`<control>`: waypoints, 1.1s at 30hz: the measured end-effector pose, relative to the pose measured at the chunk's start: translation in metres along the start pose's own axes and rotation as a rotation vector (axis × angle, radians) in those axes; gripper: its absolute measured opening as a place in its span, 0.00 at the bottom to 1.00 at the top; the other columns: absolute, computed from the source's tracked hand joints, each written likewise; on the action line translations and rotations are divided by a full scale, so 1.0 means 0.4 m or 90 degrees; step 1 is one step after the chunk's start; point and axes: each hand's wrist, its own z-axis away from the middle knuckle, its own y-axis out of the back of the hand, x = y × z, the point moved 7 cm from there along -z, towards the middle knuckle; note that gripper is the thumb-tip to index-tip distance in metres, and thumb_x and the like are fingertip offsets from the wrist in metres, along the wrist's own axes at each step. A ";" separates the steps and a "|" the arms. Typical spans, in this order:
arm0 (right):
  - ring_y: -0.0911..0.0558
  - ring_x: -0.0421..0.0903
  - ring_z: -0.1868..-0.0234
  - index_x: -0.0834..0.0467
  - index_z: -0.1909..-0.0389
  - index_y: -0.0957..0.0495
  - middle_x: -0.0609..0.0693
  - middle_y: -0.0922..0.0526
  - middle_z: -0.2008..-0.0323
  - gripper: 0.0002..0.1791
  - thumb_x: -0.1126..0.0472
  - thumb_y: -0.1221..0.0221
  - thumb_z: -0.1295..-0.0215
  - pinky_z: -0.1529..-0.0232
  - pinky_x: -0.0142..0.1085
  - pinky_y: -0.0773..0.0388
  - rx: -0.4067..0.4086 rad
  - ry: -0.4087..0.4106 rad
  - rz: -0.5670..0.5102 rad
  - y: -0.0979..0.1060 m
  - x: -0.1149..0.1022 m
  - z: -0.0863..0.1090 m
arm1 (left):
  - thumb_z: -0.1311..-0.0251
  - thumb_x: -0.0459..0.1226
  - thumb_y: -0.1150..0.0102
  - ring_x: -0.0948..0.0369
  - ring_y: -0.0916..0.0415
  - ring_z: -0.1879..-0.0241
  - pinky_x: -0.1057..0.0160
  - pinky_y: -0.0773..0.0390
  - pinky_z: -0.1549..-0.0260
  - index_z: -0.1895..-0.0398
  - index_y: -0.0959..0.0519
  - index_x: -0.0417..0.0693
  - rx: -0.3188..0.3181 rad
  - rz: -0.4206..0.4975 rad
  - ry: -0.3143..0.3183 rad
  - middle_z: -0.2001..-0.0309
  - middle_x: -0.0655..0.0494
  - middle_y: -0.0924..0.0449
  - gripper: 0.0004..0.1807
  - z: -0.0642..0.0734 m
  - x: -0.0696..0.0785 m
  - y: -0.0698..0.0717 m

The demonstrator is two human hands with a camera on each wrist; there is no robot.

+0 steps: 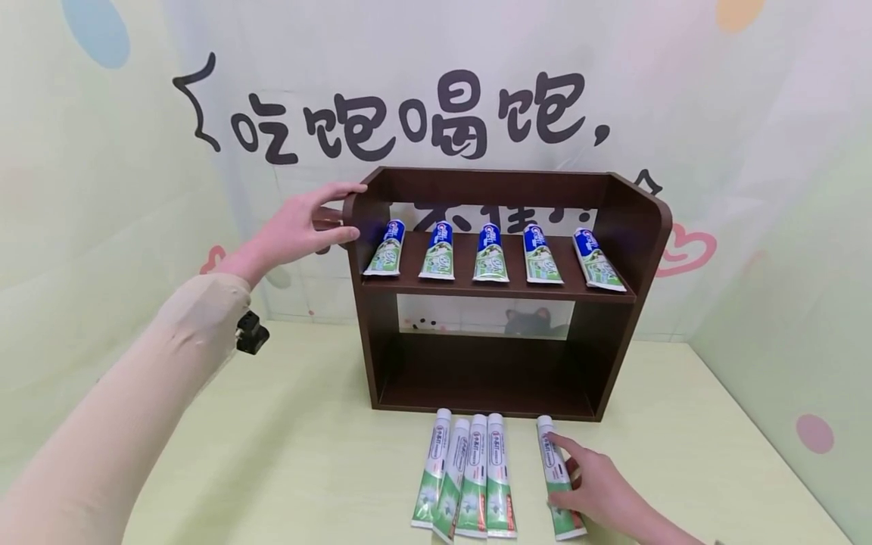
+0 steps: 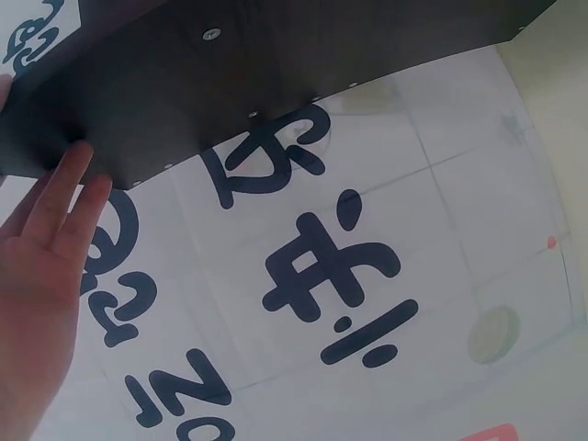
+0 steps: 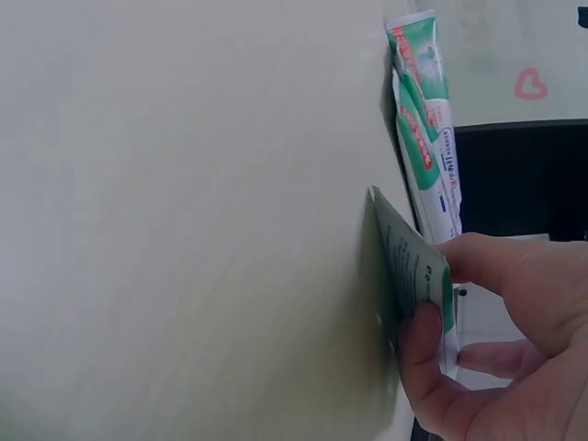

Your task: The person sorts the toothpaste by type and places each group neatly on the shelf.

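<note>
My right hand (image 1: 606, 492) pinches a green-and-white toothpaste tube (image 1: 555, 469) by its sides, low in front of the shelf. In the right wrist view this tube (image 3: 418, 262) is tilted on edge, with my thumb and fingers on either side. Several matching tubes (image 1: 473, 484) lie close together to its left, caps toward the shelf. My left hand (image 1: 296, 227) rests with extended fingers against the upper left side of the dark brown two-tier shelf (image 1: 518, 291). Seen from the left wrist, the fingertips touch its outer side panel (image 2: 184, 101).
Several blue-and-green toothpaste tubes (image 1: 492, 253) lie spaced in a row on the upper tier. Below is the lower tier (image 1: 484, 375). The shelf stands on a pale yellow-green table (image 1: 300, 439), before a printed wall covering (image 1: 436, 45) with large dark characters.
</note>
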 end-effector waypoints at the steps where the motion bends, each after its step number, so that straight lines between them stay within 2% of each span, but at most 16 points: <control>1: 0.25 0.43 0.69 0.54 0.30 0.33 0.50 0.21 0.67 0.48 0.58 0.23 0.56 0.71 0.31 0.25 -0.004 0.010 -0.004 0.001 -0.002 -0.001 | 0.37 0.37 0.36 0.47 0.21 0.41 0.71 0.19 0.46 0.28 0.35 0.54 -0.001 0.004 -0.001 0.27 0.54 0.35 0.34 -0.001 -0.001 0.001; 4: 0.24 0.43 0.70 0.57 0.30 0.33 0.50 0.21 0.70 0.48 0.60 0.24 0.55 0.72 0.29 0.25 -0.017 0.052 -0.015 0.004 -0.009 -0.002 | 0.38 0.35 0.35 0.46 0.21 0.41 0.79 0.21 0.50 0.28 0.35 0.53 -0.007 0.024 -0.002 0.29 0.52 0.33 0.35 -0.001 -0.003 0.001; 7: 0.23 0.43 0.71 0.58 0.30 0.35 0.51 0.21 0.72 0.47 0.62 0.25 0.53 0.72 0.30 0.24 -0.033 0.080 -0.035 0.007 -0.010 -0.004 | 0.39 0.34 0.34 0.46 0.22 0.40 0.78 0.21 0.51 0.28 0.35 0.54 -0.011 0.039 0.004 0.31 0.50 0.31 0.35 0.001 -0.005 0.001; 14: 0.22 0.45 0.70 0.56 0.30 0.36 0.54 0.23 0.67 0.44 0.63 0.28 0.48 0.75 0.36 0.20 -0.066 0.054 -0.126 0.010 0.008 -0.004 | 0.39 0.34 0.34 0.47 0.22 0.40 0.76 0.19 0.51 0.28 0.34 0.55 -0.013 0.049 0.013 0.32 0.50 0.30 0.36 0.001 -0.002 0.002; 20: 0.22 0.45 0.71 0.60 0.29 0.39 0.54 0.24 0.64 0.42 0.63 0.30 0.44 0.79 0.36 0.24 -0.123 0.049 -0.209 0.008 0.009 -0.003 | 0.39 0.35 0.34 0.47 0.22 0.40 0.73 0.20 0.48 0.29 0.33 0.55 -0.012 0.041 0.015 0.33 0.51 0.29 0.35 -0.003 -0.004 0.008; 26: 0.20 0.45 0.68 0.62 0.28 0.42 0.54 0.23 0.61 0.41 0.61 0.34 0.39 0.76 0.35 0.22 -0.184 0.062 -0.268 -0.002 -0.001 -0.012 | 0.40 0.36 0.33 0.48 0.21 0.41 0.73 0.20 0.47 0.29 0.34 0.54 -0.014 0.025 0.015 0.34 0.51 0.28 0.35 -0.005 -0.004 0.010; 33: 0.18 0.45 0.62 0.61 0.26 0.44 0.51 0.19 0.58 0.41 0.61 0.37 0.37 0.66 0.33 0.19 -0.253 0.065 -0.383 -0.018 -0.029 -0.019 | 0.40 0.36 0.33 0.48 0.21 0.41 0.72 0.19 0.48 0.29 0.34 0.53 -0.018 0.026 0.016 0.34 0.50 0.28 0.35 -0.004 0.002 0.009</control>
